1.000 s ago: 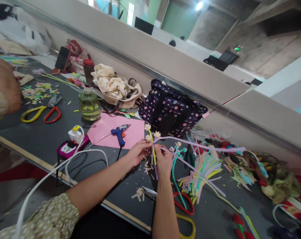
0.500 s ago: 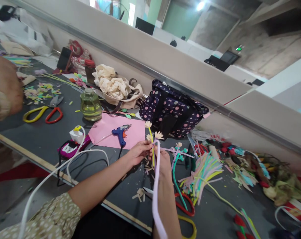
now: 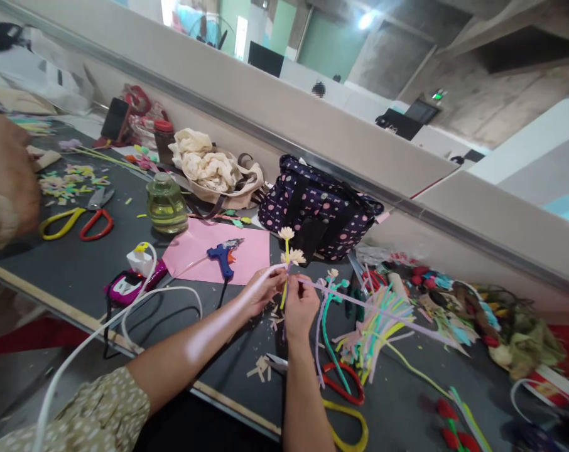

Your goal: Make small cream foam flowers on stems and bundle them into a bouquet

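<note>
The cream flower sprig point(image 3: 294, 257) stands nearly upright just in front of the dotted bag point(image 3: 322, 207), its stems pinched below the blossoms by the left hand point(image 3: 262, 292) and right hand point(image 3: 302, 307); both have thumb and fingers closed, though which strand each grips I cannot tell. It should be light and bendable, the petals easily crushed, so the stem seems the safer hold. A blurred lilac strip point(image 3: 228, 309) now crosses the left forearm point(image 3: 166, 370); half a second earlier it lies over the right forearm point(image 3: 306, 395).
</note>
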Motion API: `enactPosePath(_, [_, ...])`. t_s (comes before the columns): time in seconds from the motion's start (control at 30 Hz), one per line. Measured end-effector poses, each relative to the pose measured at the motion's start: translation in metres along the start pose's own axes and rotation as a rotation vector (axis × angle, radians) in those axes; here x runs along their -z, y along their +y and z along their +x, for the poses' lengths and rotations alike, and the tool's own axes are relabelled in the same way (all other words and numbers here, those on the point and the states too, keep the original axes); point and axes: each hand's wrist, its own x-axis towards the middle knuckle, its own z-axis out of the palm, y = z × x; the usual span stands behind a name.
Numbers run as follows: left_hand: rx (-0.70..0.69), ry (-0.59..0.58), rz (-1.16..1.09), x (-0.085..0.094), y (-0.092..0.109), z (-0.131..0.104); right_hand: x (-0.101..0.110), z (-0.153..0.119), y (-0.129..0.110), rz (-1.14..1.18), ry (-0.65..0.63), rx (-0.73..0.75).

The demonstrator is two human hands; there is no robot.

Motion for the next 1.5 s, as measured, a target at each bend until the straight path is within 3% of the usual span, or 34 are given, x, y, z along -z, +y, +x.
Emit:
enactPosePath(0.17, [-0.102, 0.048, 0.121, -0.003, 0.0, -0.003, 0.004, 0.001, 0.007, -0.315, 0.069, 0.309])
enactPosePath(0.37, [-0.131, 0.125, 0.143, -0.003, 0.0, -0.001, 0.002, -0.001, 0.006, -0.379, -0.003, 0.446])
enactPosePath(0.6, [-0.236, 0.183, 0.19, -0.003, 0.006, -0.003, -0.004, -0.004, 0.002, -0.329, -0.017, 0.408])
enactPosePath(0.8, [-0.335, 0.17, 0.294, -0.006, 0.008, -0.005, -0.006, -0.004, -0.003, -0.073, 0.02, 0.101])
enactPosePath(1.0, [-0.297, 0.182, 0.294, -0.002, 0.007, -0.004, -0.005, -0.002, -0.004, 0.114, -0.026, -0.082])
enactPosePath(1.1, [-0.299, 0.179, 0.312, -0.003, 0.007, -0.004, -0.004, -0.003, -0.003, 0.116, -0.028, -0.066])
enactPosePath(1.23, [-0.312, 0.139, 0.294, -0.005, 0.008, -0.005, 0.0, -0.002, -0.003, -0.033, 0.017, 0.086])
enactPosePath(1.37, [-0.31, 0.105, 0.271, -0.005, 0.012, -0.004, 0.005, 0.0, -0.003, -0.132, -0.088, 0.253])
enactPosePath(1.5, [-0.283, 0.087, 0.292, -0.008, 0.016, -0.007, 0.009, 0.005, -0.004, -0.06, -0.021, 0.2])
